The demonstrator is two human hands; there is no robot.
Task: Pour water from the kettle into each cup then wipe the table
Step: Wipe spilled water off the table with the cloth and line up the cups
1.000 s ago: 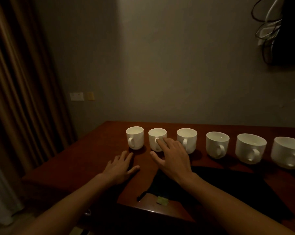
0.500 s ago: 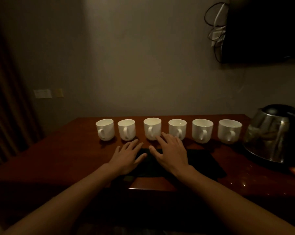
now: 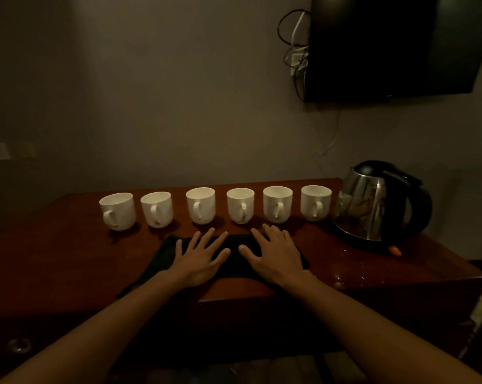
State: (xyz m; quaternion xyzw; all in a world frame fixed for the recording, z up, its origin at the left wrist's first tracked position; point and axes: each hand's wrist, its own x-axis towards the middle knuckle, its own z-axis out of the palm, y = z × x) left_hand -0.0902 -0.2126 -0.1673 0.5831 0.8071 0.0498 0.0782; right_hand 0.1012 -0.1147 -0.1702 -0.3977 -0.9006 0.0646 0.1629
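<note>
Your left hand (image 3: 199,257) and right hand (image 3: 276,256) both lie palm down on a dark, crumpled cloth (image 3: 162,256). The fingers are straight and spread and grip nothing, and the two thumbs point toward each other with a gap between them. The cloth lies on a glossy reddish-brown wooden table (image 3: 54,259) that runs up to a plain grey wall.

Just beyond your fingertips six white ceramic cups stand upright in a row, handles toward you. The first cup (image 3: 118,210) and second cup (image 3: 156,209) are to the left of your left fingers. The third cup (image 3: 200,205) is straight ahead of them. The fourth cup (image 3: 240,205) and fifth cup (image 3: 277,203) are ahead of your right fingers, and the sixth cup (image 3: 316,202) is further right. Well to the right of your right fingers, past the sixth cup, stands the rounded stainless-steel kettle (image 3: 372,200) with a black lid and handle, on its black base.

Above the kettle a black flat screen (image 3: 386,45) hangs on the wall, with tangled cables (image 3: 295,51) beside it.

The light is dim. You cannot tell whether any cup holds water. Small glints (image 3: 345,267) on the wood to the right of your right hand may be droplets. A small orange piece (image 3: 394,249) by the kettle base is too small to tell. Your hands cover the middle of the cloth, and the picture's edge cuts off the screen.
</note>
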